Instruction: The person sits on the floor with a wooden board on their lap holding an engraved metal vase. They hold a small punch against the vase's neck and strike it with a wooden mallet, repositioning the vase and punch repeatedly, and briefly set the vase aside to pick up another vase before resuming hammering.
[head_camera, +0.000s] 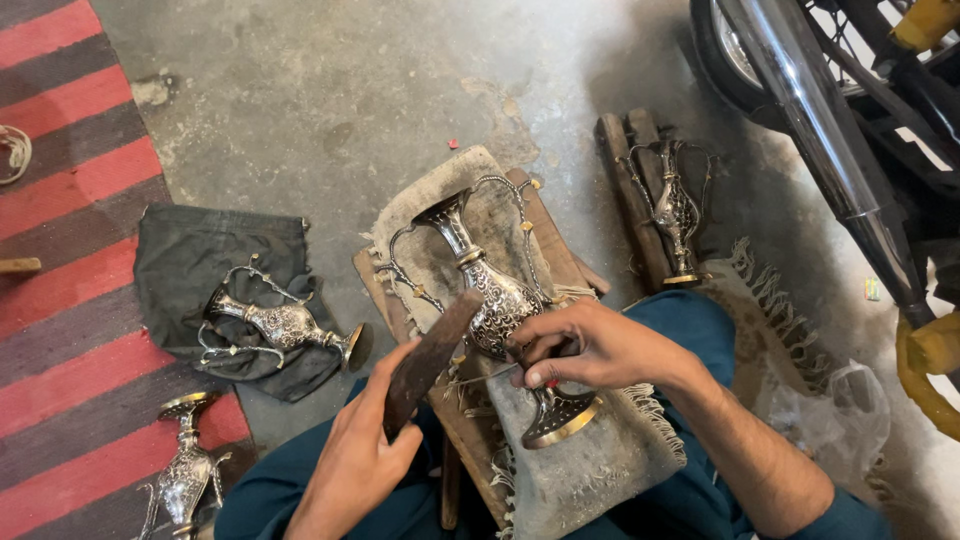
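Head cam, looking down at lap and floor.

Right hand (590, 350): fingers wrapped round narrow waist of ornate silver-coloured engraved metal vase w/ two thin curled wire handles (497, 300), pinning it down. Closed grip, thumb tip showing near the stem.

Vase lying on its side on worn grey cloth pad (590, 470), pad draped over brown wooden block (545, 225) in front of knees. Long axis diagonal: flared mouth far-left, gilt-rimmed round foot near-right. Belly just far-left of right hand.

Left hand (355, 460): closed round lower end of dark rusty flat metal bar (430, 360). Bar tilted up, running near-left to far-right, upper end touching or just short of vase belly; contact not resolvable. Bar crosses vase axis roughly square-on.

Key relation: vase belly lies right and slightly far of left hand, at bar tip. Right hand nearer to vase (already on it); left hand apart, reaching only via bar.

Surroundings:
- second similar silver vase (280, 325) on its side on dark crumpled cloth (190, 260), left.
- third silver vase (185, 470) on red-and-grey striped rug (70, 200), near-left.
- fourth silver vase (675, 215) leaning on wooden slats, far-right.
- chrome motorcycle exhaust pipe (820, 130), far-right corner.
- grey concrete floor (330, 90).
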